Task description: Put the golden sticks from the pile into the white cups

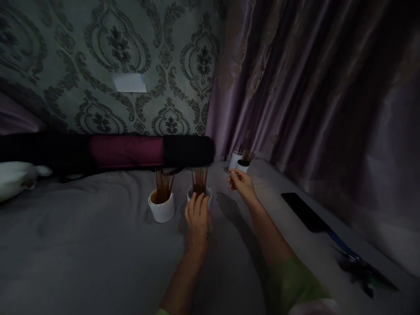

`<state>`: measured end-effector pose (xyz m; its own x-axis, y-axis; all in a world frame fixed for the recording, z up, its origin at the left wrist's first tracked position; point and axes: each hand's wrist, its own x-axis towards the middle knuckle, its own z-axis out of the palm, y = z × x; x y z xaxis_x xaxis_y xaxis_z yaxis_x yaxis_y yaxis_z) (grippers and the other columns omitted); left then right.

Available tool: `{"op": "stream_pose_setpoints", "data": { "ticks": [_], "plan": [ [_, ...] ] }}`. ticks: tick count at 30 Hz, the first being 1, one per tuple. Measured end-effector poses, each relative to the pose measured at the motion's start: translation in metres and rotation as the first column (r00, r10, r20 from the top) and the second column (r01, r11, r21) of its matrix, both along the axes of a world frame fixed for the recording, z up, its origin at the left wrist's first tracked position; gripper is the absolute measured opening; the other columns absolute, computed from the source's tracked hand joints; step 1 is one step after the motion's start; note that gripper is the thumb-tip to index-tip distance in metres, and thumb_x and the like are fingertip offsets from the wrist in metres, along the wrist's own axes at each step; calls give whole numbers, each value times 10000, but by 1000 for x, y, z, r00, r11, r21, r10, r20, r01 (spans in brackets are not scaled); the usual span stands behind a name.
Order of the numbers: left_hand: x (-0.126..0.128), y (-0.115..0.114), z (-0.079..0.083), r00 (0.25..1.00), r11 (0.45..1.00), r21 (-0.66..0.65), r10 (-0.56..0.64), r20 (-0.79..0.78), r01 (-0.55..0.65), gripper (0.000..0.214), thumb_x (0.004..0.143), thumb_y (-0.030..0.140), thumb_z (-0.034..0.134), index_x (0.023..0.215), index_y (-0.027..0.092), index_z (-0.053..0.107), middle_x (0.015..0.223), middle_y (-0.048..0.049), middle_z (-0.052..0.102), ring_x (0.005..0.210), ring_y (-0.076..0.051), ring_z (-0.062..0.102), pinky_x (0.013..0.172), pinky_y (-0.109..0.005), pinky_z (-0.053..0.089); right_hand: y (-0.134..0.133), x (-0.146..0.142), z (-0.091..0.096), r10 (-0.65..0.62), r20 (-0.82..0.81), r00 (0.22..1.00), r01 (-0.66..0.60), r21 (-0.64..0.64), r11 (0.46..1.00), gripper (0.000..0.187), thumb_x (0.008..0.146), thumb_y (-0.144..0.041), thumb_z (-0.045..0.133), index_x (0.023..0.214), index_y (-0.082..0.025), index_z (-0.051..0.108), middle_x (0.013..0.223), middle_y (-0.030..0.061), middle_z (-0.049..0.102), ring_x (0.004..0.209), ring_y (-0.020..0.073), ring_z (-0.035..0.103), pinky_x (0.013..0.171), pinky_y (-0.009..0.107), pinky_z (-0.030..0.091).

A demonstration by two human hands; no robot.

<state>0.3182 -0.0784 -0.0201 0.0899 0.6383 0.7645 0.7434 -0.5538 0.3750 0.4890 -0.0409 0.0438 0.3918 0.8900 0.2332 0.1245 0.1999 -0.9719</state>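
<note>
3 small white cups of thin brown sticks [199,180] on grey sheet [82,245]: we keep left hand [197,215] curled round middle cup [199,192], right hand [241,182] pinched w/ fingertips nearly closed, contents unclear, & should move slowly.

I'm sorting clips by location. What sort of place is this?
Probably a bedroom at home: grey creased bedsheet, grey damask wallpaper and mauve satin curtain. The left hand touches a small white cup of brown sticks on the sheet.

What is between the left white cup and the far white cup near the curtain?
The middle cup, held by the left hand, in the head view.
</note>
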Motion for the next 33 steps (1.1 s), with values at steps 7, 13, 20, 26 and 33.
{"op": "stream_pose_setpoints", "data": {
  "ticks": [7,13,20,26,33],
  "plan": [
    [-1,-2,3,1000,1000,6,-8,0,8,316,818,137,354,1069,168,543,1128,-76,563,1164,-220,372,929,-404,287,-11,-18,9,87,4,996,-87,-44,995,379,720,-464,494,945,-161,529,605,-9,553,416,57,465,372,165,372],
    [-1,-3,5,998,999,6,-44,52,43,312,804,126,365,1062,161,537,1126,-88,559,1176,-218,361,943,-416,284,-20,-30,8,226,54,973,-224,-49,973,358,761,-440,459,990,-173,525,616,-15,553,433,59,467,386,169,364],
    [-3,-1,6,988,993,32,-120,95,117,286,792,115,371,1024,140,536,1115,-114,556,1176,-230,361,936,-443,308,-30,-40,6,369,147,918,-349,-147,926,359,783,-422,437,1025,-176,533,591,-24,533,408,51,429,371,167,330],
    [-6,-3,10,972,978,-3,-205,118,207,267,798,137,389,1037,136,509,1155,-120,516,1217,-231,303,965,-455,294,-35,-44,11,441,169,881,-410,-191,892,368,792,-410,433,1058,-174,527,565,-34,509,405,46,407,390,171,329],
    [-10,-8,18,944,954,-55,-282,170,295,216,815,172,387,996,156,505,1150,-106,512,1226,-223,290,978,-457,295,-39,-44,8,494,198,847,-437,-270,858,403,790,-410,440,1119,-183,492,550,-38,494,400,49,400,385,168,331]
  ]
}}
